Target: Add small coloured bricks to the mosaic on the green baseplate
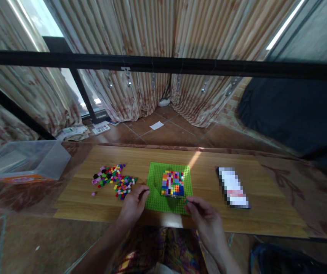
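Observation:
A green studded baseplate (154,175) lies on the wooden board, with a square block of many-coloured toy bricks (172,183) built up near its middle. My right hand (206,215) is at the plate's front right corner, thumb and fingers pinched on a small dark green brick (186,201). Beside the plate's left edge, my left hand (135,201) has its fingers curled together; whether anything is between them is hidden. Just beyond that hand, a loose pile of small bricks (113,177) in mixed colours spreads over the board.
A phone (233,188) with a blurred screen lies to the right on the wooden board (206,163). On the far left stands a clear plastic bin (53,160). A black metal bar (157,62) runs across in front of striped curtains (149,30).

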`<state>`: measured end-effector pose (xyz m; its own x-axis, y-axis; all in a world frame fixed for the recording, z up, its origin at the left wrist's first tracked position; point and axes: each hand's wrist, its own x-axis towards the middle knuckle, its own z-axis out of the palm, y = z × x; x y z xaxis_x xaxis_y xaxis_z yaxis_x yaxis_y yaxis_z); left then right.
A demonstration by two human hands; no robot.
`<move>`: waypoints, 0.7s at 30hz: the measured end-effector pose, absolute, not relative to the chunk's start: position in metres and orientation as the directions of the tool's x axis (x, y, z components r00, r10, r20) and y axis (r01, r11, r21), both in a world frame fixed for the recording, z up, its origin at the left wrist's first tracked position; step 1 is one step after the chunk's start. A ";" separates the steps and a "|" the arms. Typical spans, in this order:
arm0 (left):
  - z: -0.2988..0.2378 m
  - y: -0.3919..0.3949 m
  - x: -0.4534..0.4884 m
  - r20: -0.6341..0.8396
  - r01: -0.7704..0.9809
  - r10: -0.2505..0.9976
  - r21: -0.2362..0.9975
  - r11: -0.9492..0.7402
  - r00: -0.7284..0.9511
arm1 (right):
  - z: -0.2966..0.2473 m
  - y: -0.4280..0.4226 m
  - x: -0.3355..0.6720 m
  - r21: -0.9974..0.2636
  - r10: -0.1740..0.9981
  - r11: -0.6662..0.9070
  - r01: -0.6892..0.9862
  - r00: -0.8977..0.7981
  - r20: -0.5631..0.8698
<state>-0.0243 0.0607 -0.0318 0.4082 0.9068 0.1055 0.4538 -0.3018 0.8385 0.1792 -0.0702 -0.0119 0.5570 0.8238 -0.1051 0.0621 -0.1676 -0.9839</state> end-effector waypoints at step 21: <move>-0.038 0.076 -0.030 0.224 0.546 0.903 0.734 -0.404 0.367 | -0.015 0.002 0.188 -0.673 0.773 -0.024 0.739 0.441 0.456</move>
